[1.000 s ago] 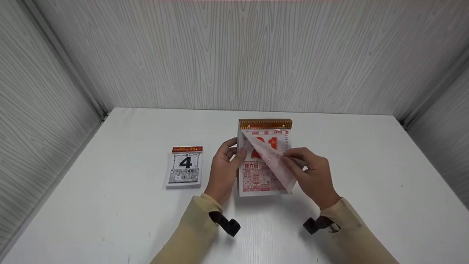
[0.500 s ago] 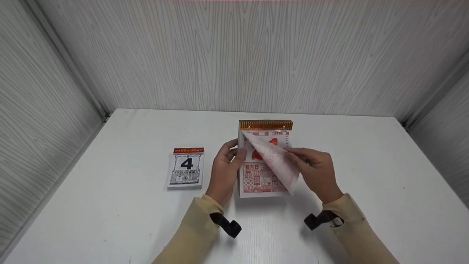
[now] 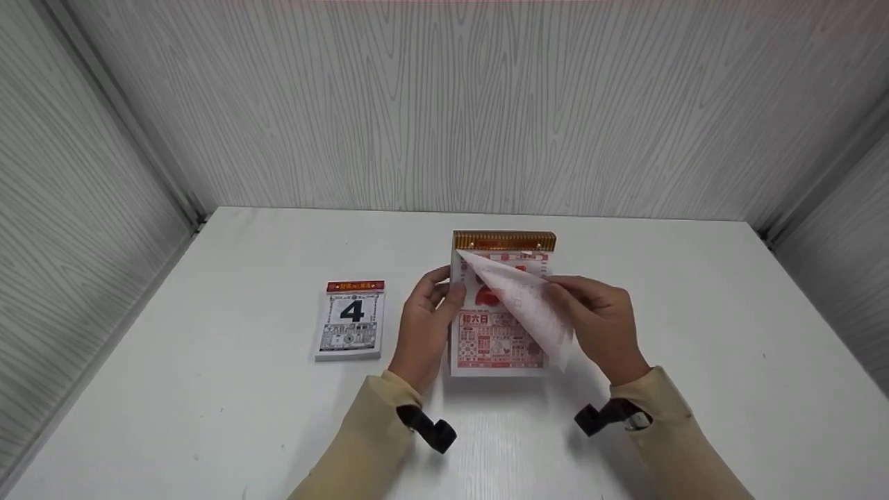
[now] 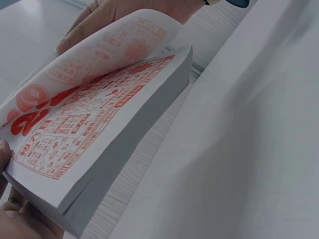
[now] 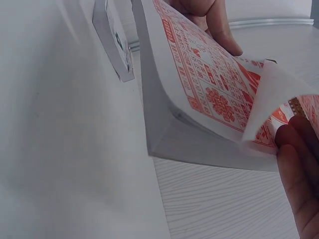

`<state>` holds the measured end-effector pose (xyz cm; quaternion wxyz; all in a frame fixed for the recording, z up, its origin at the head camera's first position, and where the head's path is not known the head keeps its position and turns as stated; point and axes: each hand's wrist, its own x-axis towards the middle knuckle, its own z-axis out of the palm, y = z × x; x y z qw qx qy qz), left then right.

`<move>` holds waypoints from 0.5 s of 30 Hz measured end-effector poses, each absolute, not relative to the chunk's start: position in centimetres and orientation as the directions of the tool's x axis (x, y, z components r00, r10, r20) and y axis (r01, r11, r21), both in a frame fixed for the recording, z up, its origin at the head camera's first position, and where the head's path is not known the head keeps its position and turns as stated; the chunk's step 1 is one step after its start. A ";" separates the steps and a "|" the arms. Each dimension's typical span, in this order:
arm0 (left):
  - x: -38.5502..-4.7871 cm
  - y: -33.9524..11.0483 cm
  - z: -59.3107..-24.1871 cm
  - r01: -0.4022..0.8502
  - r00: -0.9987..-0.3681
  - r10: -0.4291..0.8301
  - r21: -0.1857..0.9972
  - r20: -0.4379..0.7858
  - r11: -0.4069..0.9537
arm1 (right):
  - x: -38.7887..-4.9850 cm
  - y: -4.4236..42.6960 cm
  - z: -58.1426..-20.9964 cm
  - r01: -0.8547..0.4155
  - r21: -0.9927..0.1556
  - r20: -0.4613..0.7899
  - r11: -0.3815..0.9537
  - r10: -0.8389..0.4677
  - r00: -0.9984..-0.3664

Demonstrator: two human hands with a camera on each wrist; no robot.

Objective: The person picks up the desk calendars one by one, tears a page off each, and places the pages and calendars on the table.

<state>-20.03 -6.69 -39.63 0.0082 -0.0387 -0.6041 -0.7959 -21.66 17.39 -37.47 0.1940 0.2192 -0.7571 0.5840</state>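
A thick tear-off calendar block (image 3: 479, 347) with a gold header strip (image 3: 505, 241) and red print is held above the table. My left hand (image 3: 422, 326) grips its left edge, thumb on the front page, fingers behind. My right hand (image 3: 603, 323) pinches the right side of the top sheet (image 3: 531, 305), which is folded diagonally toward the upper left over red print. In the left wrist view the lifted sheet (image 4: 124, 42) curls above the block's page (image 4: 84, 129). The right wrist view shows the right fingers (image 5: 294, 159) beside the curled sheet (image 5: 274, 94).
A smaller calendar block (image 3: 351, 323) with a red header and a black 4 lies on the white table (image 3: 208, 347), left of my left hand. Wood-grain panels (image 3: 430, 104) stand behind and at both sides.
My right hand has shifted slightly right, drawing the sheet's loose corner right and a little down. The large red numeral is now more covered. My left hand keeps its grip.
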 end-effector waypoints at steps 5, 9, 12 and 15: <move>-20.0 -6.7 -39.6 0.048 -0.997 0.038 0.962 0.060 -0.269 | -21.7 17.5 -37.4 -0.510 -0.832 0.504 0.218 -0.090 -0.859; -19.9 -6.7 -39.6 0.046 -0.997 0.049 0.962 0.061 -0.270 | -21.7 17.7 -37.4 -0.474 -0.854 0.469 0.214 -0.079 -0.880; -19.9 -6.6 -39.7 0.051 -0.996 0.053 0.962 0.067 -0.268 | -21.7 17.8 -37.6 -0.470 -0.856 0.465 0.217 -0.073 -0.882; -19.9 -6.6 -39.8 0.052 -0.996 0.054 0.960 0.069 -0.275 | -21.8 17.8 -37.7 -0.475 -0.851 0.472 0.225 -0.071 -0.879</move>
